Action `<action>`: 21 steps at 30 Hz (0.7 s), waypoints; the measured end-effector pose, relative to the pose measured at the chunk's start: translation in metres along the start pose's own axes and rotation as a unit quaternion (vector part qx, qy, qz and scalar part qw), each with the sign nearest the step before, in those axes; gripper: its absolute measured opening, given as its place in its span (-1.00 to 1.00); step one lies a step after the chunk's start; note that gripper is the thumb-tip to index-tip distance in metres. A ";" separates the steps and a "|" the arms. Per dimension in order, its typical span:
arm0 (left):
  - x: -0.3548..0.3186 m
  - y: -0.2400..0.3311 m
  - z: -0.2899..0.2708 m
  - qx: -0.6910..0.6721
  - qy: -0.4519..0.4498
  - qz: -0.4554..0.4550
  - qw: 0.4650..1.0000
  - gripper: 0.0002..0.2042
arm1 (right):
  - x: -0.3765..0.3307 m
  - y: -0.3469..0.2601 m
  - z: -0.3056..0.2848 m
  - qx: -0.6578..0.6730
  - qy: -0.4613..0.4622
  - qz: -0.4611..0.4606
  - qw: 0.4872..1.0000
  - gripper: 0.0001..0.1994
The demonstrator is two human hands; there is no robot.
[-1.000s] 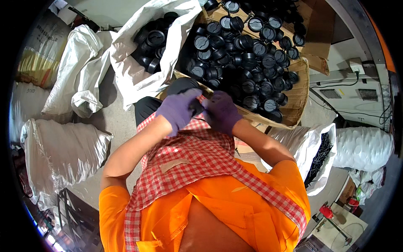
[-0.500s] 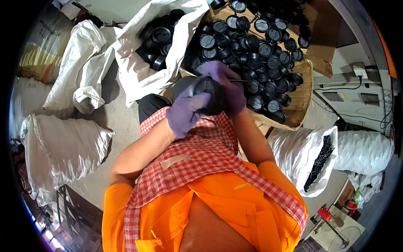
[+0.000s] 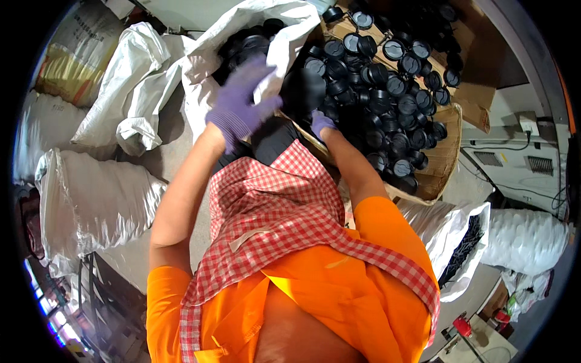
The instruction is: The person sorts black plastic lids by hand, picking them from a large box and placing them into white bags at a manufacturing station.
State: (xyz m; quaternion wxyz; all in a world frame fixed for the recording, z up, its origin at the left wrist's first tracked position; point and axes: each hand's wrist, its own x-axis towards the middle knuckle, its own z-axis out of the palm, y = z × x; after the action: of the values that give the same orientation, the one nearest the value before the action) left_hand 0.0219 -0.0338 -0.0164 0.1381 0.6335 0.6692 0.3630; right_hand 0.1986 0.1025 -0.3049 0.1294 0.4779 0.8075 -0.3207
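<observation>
My left hand (image 3: 241,101), in a purple knit glove, is stretched toward a white woven sack (image 3: 195,72). Its fingers are spread, slightly smeared by motion, and hold nothing visible. Behind it, black round lids (image 3: 253,43) fill the sack's mouth. My right hand (image 3: 322,123), gloved alike, reaches into the near left side of a cardboard box (image 3: 445,157) heaped with black round lids (image 3: 396,85). Its fingers are mostly hidden in dark shadow, so their grip does not show. Just beyond it is a blurred, larger dark round piece (image 3: 304,91); I cannot tell whether the hand touches it.
More white sacks (image 3: 97,199) stand along the left. At right, an open sack (image 3: 469,248) holds thin black pieces, beside another stuffed sack (image 3: 526,230). A grey cabinet (image 3: 514,157) with a cable stands beyond the box. A red tool (image 3: 462,327) lies at lower right.
My hands have parted from a black round piece held between them. The left moved up and left to the sack with fingers spread; the right went down into the box.
</observation>
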 end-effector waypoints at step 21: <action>-0.033 0.057 0.044 -0.034 -0.169 0.080 0.982 -0.73 | -0.229 -0.066 -0.155 0.301 -0.185 -0.074 0.933 -0.75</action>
State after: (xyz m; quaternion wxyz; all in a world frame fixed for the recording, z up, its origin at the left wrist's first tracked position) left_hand 0.0986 -0.0548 -0.0187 0.2413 0.7318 0.5710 0.2832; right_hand 0.2740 0.0217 -0.0430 0.1023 0.3655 0.6682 -0.6399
